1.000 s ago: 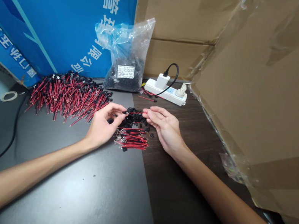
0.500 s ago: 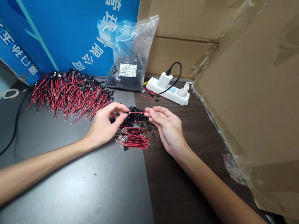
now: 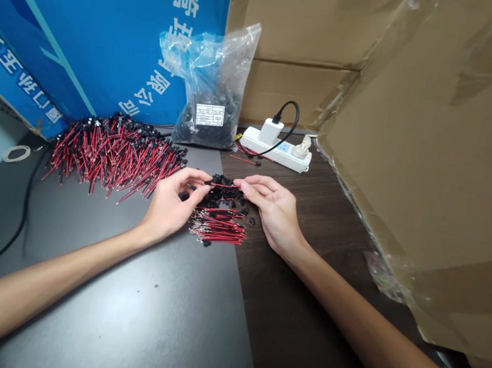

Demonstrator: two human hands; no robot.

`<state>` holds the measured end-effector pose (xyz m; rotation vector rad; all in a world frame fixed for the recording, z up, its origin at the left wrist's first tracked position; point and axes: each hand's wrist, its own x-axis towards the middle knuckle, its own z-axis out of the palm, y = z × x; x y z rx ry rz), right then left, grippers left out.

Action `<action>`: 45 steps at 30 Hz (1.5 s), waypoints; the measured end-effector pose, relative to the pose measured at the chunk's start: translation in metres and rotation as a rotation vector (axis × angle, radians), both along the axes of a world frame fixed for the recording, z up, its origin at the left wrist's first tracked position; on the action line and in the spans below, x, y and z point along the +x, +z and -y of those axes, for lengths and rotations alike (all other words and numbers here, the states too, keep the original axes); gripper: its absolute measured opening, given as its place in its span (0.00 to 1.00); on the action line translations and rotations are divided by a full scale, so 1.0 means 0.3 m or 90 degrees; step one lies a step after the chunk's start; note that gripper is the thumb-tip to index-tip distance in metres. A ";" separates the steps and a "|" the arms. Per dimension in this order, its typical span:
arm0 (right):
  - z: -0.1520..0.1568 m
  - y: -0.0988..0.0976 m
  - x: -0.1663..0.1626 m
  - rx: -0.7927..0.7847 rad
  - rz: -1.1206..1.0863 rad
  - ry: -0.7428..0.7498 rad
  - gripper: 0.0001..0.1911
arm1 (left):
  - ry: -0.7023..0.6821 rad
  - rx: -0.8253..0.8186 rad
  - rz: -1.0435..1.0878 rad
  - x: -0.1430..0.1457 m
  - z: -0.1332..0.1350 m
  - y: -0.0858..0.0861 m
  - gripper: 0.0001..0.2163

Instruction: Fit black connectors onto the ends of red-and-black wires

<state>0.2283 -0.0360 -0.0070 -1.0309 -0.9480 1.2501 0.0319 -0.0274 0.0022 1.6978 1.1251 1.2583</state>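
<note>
A short red wire (image 3: 223, 185) stretches between my two hands above a heap of small black connector housings (image 3: 221, 196). My left hand (image 3: 177, 198) pinches its left end between thumb and forefinger, where a bit of a black connector shows; the fingertips hide most of it. The thumb and forefinger of my right hand (image 3: 272, 211) are closed on the wire's other end. Just below the hands lies a bundle of red and black wires (image 3: 223, 228) with metal terminals at their left ends.
A large pile of red and black wires with connectors (image 3: 113, 154) lies at the left. Behind stand a clear plastic bag of black parts (image 3: 208, 130) and a white power strip (image 3: 295, 160). Cardboard (image 3: 447, 149) walls the right side; a black cable (image 3: 27, 202) runs down the left.
My right hand has moved slightly left, closer to my left hand, with less of the red wire showing between them. My left hand has hardly moved.
</note>
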 end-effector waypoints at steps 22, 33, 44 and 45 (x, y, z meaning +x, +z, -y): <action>0.012 -0.003 -0.008 0.029 0.099 0.056 0.24 | -0.021 0.078 -0.080 0.002 0.016 0.023 0.06; 0.015 0.002 0.000 0.021 0.088 0.102 0.24 | -0.034 0.060 -0.065 0.000 0.019 0.013 0.05; 0.015 0.004 0.000 0.033 0.115 0.125 0.21 | -0.070 0.082 -0.050 0.008 0.029 0.017 0.03; 0.016 0.004 0.000 0.032 0.115 0.128 0.21 | -0.073 0.085 -0.046 0.009 0.029 0.014 0.04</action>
